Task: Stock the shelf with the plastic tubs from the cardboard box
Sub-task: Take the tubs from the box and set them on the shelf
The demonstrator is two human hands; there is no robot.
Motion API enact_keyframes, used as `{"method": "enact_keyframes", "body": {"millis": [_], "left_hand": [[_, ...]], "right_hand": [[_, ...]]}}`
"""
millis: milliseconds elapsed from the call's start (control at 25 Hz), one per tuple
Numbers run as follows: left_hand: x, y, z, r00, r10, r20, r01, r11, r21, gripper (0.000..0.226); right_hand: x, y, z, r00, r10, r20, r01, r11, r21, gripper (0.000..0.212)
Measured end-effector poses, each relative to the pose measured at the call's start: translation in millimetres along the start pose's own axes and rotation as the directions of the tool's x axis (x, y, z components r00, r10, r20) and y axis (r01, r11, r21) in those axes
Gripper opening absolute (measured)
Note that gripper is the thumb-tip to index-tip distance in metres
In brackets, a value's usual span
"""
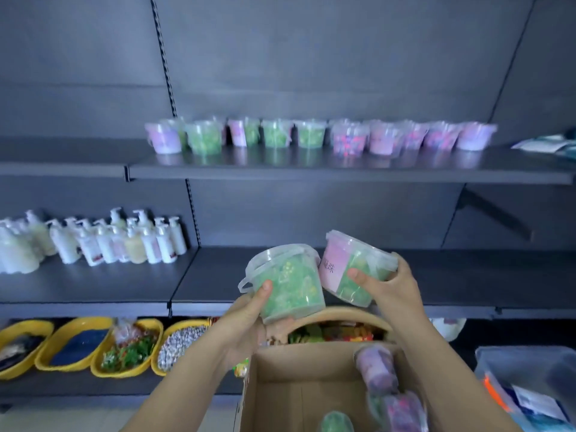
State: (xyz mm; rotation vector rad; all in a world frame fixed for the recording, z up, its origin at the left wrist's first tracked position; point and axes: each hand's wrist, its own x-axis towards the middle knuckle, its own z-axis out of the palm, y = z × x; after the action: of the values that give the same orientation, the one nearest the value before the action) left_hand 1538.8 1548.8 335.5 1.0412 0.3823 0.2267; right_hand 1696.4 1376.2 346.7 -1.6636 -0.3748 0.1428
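My left hand (249, 313) grips a clear tub of green beads (286, 282), held upright above the cardboard box (274, 369). My right hand (386, 285) holds a second tub (349, 269) with a pink label and green beads, tilted to the left and touching the first tub. Both tubs hover in front of the middle shelf (467, 275). Several more tubs (383, 378) lie inside the box at its right side. A row of green and pink tubs (311, 135) stands on the upper shelf (343, 173).
White pump bottles (93, 241) crowd the left part of the middle shelf. Yellow trays (78, 344) with small goods sit on the bottom level. A grey plastic crate (530, 385) stands at the lower right. Flat packets (548, 145) lie at the upper shelf's right end.
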Motion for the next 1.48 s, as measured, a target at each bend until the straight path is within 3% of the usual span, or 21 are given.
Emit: {"method": "enact_keyframes", "body": {"millis": [160, 320, 440, 680, 920, 1000, 1160, 1320, 1480], "left_hand": [[-19.0, 33.6, 31.8, 0.994, 0.11, -0.01, -0.11, 0.994, 0.02, 0.06], [-22.0, 72.7, 44.2, 0.979, 0.195, -0.063, -0.192, 0.98, 0.05, 0.044], [-12.0, 105.3, 34.1, 0.973, 0.214, -0.087, -0.21, 0.976, 0.059, 0.041], [49.6, 178.4, -22.5, 0.956, 0.288, -0.046, -0.277, 0.947, 0.164, 0.034], [179.4, 262.8, -106.0, 0.951, 0.295, -0.092, -0.254, 0.914, 0.316, 0.097], [217.3, 280.6, -123.8, 0.944, 0.328, -0.043, -0.285, 0.872, 0.398, 0.114], [289.4, 295.1, -136.4, 0.9, 0.43, -0.074, -0.359, 0.827, 0.433, 0.07], [343.0, 296.4, -142.3, 0.874, 0.48, -0.076, -0.418, 0.823, 0.386, 0.053], [376.5, 294.7, -131.9, 0.807, 0.585, -0.077, -0.5, 0.748, 0.436, 0.037]], "right_hand": [[-5.8, -47.0, -15.9, 0.994, -0.097, 0.058, 0.094, 0.995, 0.043, 0.097], [0.1, -93.1, -7.2, 0.981, -0.17, 0.098, 0.168, 0.985, 0.029, 0.105], [17.2, -120.3, 13.5, 0.979, -0.18, 0.096, 0.185, 0.982, -0.043, 0.126], [81.1, -147.7, 94.3, 0.97, -0.23, 0.082, 0.238, 0.964, -0.114, 0.128], [189.9, -149.4, 195.9, 0.968, -0.246, -0.05, 0.236, 0.96, -0.153, 0.101], [223.6, -149.2, 220.7, 0.963, -0.251, -0.1, 0.229, 0.955, -0.187, 0.096], [284.2, -142.7, 252.2, 0.954, -0.24, -0.181, 0.202, 0.957, -0.206, 0.097], [330.2, -131.7, 268.3, 0.937, -0.267, -0.224, 0.208, 0.944, -0.258, 0.103], [366.4, -118.1, 276.6, 0.944, -0.24, -0.227, 0.173, 0.945, -0.278, 0.11]]}}
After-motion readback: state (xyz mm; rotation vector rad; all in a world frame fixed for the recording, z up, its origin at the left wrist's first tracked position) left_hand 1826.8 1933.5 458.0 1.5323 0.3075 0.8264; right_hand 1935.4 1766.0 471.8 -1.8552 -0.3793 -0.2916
